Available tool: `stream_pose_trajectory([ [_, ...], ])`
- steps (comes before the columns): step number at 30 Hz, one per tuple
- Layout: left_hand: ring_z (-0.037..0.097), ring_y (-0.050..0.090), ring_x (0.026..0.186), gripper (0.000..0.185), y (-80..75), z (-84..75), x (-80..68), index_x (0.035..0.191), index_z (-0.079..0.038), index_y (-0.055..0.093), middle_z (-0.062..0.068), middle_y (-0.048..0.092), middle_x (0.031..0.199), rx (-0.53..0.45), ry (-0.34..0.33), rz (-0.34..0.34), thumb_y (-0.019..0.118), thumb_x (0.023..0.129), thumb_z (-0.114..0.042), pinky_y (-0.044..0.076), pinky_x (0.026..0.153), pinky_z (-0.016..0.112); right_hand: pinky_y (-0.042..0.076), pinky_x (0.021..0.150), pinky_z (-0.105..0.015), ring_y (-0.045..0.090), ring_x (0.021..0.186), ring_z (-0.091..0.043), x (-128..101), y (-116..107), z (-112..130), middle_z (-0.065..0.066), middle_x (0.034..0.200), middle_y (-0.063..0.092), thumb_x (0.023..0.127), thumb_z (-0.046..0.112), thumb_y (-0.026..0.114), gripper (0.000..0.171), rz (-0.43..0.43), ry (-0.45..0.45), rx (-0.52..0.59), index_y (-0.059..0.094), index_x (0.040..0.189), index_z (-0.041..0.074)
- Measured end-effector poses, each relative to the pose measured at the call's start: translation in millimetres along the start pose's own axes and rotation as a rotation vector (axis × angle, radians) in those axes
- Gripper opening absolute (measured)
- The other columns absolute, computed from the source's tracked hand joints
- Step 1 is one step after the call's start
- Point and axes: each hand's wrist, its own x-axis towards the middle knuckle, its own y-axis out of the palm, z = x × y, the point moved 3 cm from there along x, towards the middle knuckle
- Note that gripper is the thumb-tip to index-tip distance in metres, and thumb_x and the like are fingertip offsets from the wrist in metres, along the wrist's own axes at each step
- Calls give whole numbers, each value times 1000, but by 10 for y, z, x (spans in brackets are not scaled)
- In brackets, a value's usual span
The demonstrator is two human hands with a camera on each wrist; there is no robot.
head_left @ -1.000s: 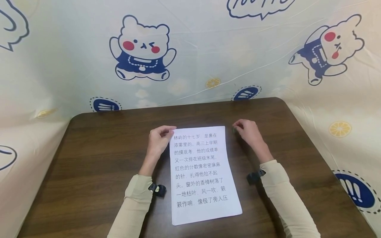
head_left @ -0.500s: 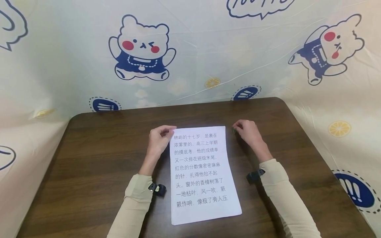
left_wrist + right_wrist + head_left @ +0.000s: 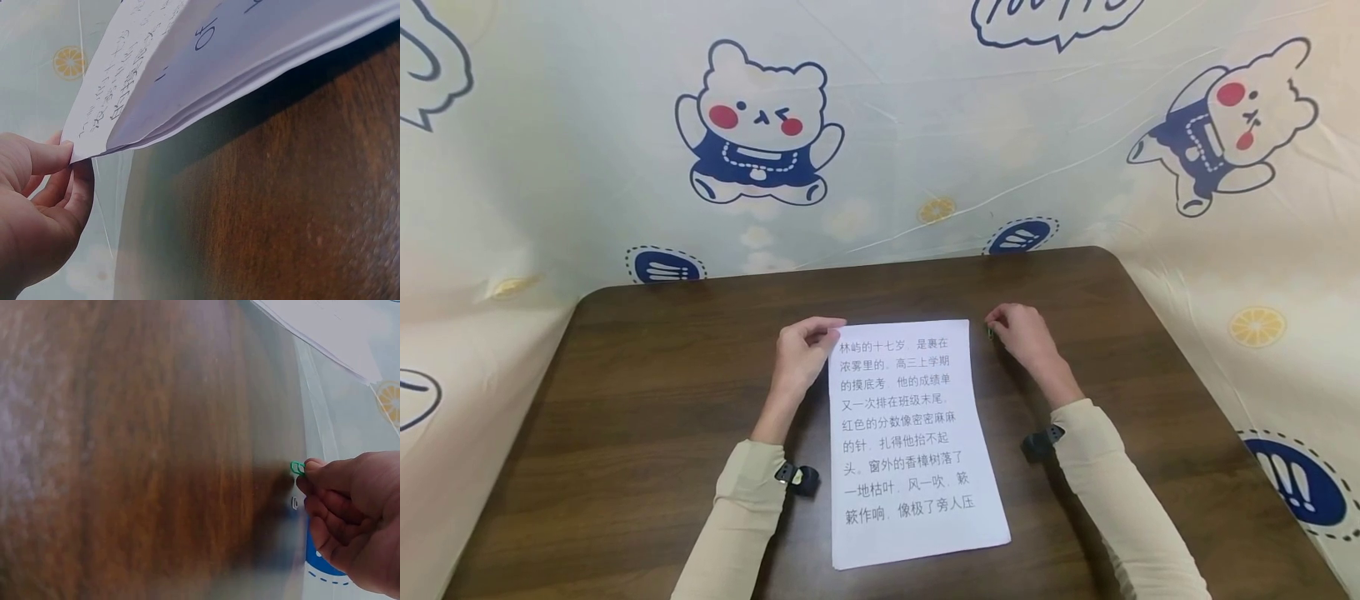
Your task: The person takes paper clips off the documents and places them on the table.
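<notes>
A stack of white paper sheets (image 3: 917, 537) printed with Chinese characters lies in the middle of the table. My left hand (image 3: 799, 358) pinches its top left corner; in the left wrist view the thumb (image 3: 53, 156) is on the top sheet with fingers beneath, and several sheet edges fan apart slightly. Just right of the stack's top right corner, my right hand (image 3: 1026, 333) pinches a small green paper clip (image 3: 297, 467) between thumb and forefinger. The clip's looped end sticks out from the fingertips, and the rest is hidden by them. Clip and paper are apart.
The dark brown wooden table (image 3: 647, 417) has rounded far corners. Behind and beside it hangs a pale curtain (image 3: 895, 125) printed with bears and orange slices. A black device (image 3: 805, 481) is strapped to the left wrist, another (image 3: 1037, 447) to the right.
</notes>
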Motion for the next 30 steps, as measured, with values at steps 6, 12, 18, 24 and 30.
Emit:
stream_pose_trajectory([
  [6,24,67,93,20,6,4,-9,114,-12,76,10,74,114,-1,-11,5,67,96,-12,52,75,22,55,83,-45,66,89,-31,15,18,30,-21,106,73,99,12,61,18,-12,-24,-49,72,107,-1],
  [12,24,67,93,20,5,2,-8,114,-12,76,10,74,113,2,1,3,67,96,-12,52,74,22,55,85,-46,66,92,-32,19,25,53,-21,106,72,99,10,61,18,-19,-34,-80,72,106,-1],
  [18,25,67,93,20,-1,-7,-4,113,-12,76,10,74,114,3,3,1,67,96,-11,51,74,21,55,86,-46,65,93,-32,10,30,81,-22,106,72,99,9,61,17,-35,-47,-111,72,106,-2],
  [24,25,67,93,20,3,-13,-12,113,-11,76,11,74,114,-1,-2,5,67,96,-11,51,74,20,55,86,-46,66,94,-33,4,31,96,-22,104,71,98,7,62,16,-57,-72,-143,73,103,-3],
  [30,25,67,93,20,4,-6,-15,114,-12,76,11,74,114,11,0,7,67,96,-12,51,74,21,56,87,-47,67,96,-35,10,36,73,-22,103,71,97,6,63,16,-66,-83,-145,73,103,-4],
])
